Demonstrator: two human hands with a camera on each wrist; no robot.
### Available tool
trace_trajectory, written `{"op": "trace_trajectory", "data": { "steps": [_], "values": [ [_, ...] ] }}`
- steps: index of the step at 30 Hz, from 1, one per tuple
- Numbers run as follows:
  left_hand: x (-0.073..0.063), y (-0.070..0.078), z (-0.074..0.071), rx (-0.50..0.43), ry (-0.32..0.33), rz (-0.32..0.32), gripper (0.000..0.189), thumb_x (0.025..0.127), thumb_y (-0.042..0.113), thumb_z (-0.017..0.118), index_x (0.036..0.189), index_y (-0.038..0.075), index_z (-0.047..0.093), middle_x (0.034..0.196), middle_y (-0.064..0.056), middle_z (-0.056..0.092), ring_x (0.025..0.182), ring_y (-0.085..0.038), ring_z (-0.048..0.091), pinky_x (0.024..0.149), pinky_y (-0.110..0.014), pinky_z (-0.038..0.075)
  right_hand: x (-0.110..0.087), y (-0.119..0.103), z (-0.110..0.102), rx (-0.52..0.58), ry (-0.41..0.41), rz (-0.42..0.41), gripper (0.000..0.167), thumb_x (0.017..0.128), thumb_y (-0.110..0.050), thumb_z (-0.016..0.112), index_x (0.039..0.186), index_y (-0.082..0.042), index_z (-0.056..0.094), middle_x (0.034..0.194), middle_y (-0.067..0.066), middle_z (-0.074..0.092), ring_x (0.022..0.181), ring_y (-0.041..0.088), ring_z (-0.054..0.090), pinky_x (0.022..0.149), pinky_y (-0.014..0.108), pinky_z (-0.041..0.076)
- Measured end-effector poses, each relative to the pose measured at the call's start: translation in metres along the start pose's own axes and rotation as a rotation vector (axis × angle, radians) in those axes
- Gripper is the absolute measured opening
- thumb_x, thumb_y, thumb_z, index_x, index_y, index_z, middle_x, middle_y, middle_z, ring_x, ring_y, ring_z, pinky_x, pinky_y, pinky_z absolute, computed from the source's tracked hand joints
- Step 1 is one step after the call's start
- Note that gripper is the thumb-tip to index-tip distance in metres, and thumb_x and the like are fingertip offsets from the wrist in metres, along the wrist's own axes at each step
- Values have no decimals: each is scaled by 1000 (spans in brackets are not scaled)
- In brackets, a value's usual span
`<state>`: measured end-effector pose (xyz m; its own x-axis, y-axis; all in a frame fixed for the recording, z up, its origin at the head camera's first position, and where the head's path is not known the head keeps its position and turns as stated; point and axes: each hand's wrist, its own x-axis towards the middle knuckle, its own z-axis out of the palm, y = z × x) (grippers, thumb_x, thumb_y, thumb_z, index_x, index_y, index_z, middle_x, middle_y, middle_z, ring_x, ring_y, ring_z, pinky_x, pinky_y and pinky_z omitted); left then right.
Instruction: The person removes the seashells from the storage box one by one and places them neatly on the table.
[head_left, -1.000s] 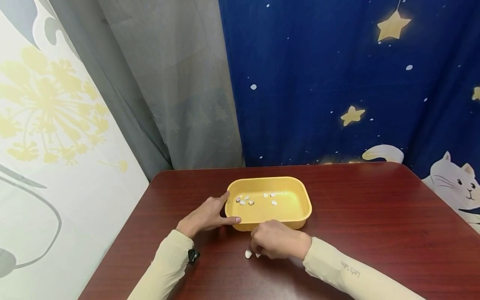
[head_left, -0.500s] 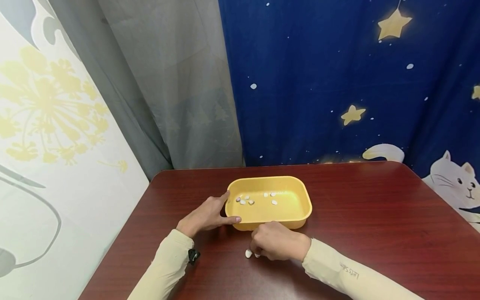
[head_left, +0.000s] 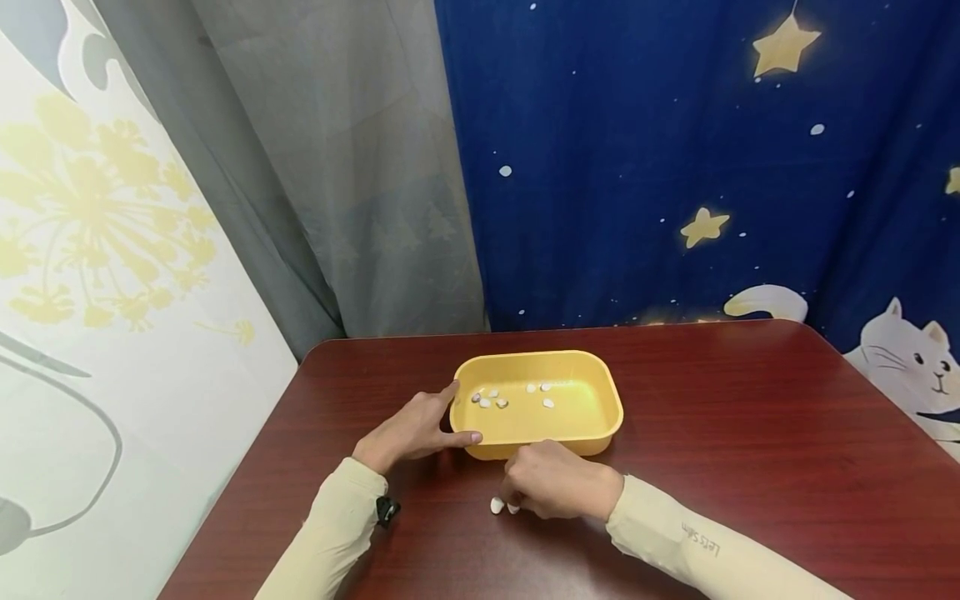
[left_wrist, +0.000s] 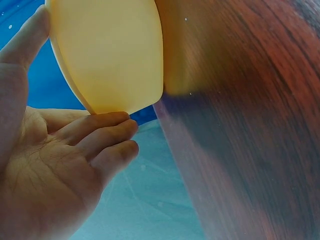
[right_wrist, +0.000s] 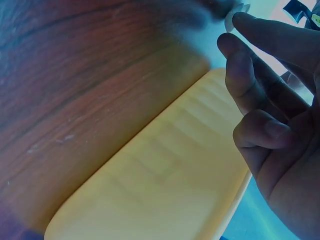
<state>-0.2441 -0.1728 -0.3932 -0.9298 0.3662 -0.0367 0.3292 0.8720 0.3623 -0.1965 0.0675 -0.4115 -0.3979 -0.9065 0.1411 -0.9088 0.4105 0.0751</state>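
A yellow plastic tub (head_left: 577, 440) stands on the table, with several small white and brownish pieces, shells or pebbles, on its floor. My left hand (head_left: 412, 429) holds the tub's near left corner, thumb along the front rim and fingers against the end wall; the left wrist view shows its fingertips on that wall (left_wrist: 115, 75). In front of the tub, my right hand (head_left: 555, 479) has curled fingers and pinches a small white piece (head_left: 513, 507), partly hidden by the fingertips. Another small white piece (head_left: 497, 506) lies on the table just left of it.
The dark red wooden table (head_left: 750, 433) extends to both sides of the tub. A grey curtain (head_left: 360, 167) and a blue starry curtain (head_left: 600, 167) hang behind it. At the left is a white patterned wall covering (head_left: 112, 333).
The right hand and the white piece at its fingertips have shifted very slightly. The left hand and the tub stay in place.
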Motion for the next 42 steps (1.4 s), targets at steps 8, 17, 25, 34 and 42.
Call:
{"op": "trace_trajectory", "data": {
  "steps": [8,17,25,34,42],
  "values": [
    [0,0,-2,3,2,-2,104,82,62,74,155,0,35,136,-21,63,116,-22,64,100,-41,53,-2,2,-9,39,-17,36,11,82,-25,82,85,-35,78,74,-17,67,68,-1,62,58,22,50],
    [0,1,-1,5,-1,-13,105,81,63,74,155,0,35,135,-20,63,112,-19,65,99,-40,53,-5,7,-24,80,6,43,14,79,-18,82,76,-27,72,72,-17,67,65,-2,59,59,20,48],
    [-1,2,-1,4,8,-6,104,81,63,74,154,-1,35,135,-21,63,115,-21,65,101,-41,53,-8,17,-35,91,1,34,15,78,-14,83,78,-24,73,76,-14,69,72,1,62,65,20,52],
    [0,1,-1,-2,-2,1,105,81,63,74,155,0,35,136,-21,63,115,-21,64,100,-41,53,-9,44,-61,148,1,58,11,80,-13,81,80,-21,74,75,-13,68,72,4,61,66,21,50],
    [0,1,-5,2,-8,18,102,83,61,74,155,0,34,139,-23,60,122,-27,63,104,-43,51,-6,82,-91,219,45,109,11,80,-10,81,81,-19,74,75,-11,68,65,3,57,63,19,47]
  ]
}}
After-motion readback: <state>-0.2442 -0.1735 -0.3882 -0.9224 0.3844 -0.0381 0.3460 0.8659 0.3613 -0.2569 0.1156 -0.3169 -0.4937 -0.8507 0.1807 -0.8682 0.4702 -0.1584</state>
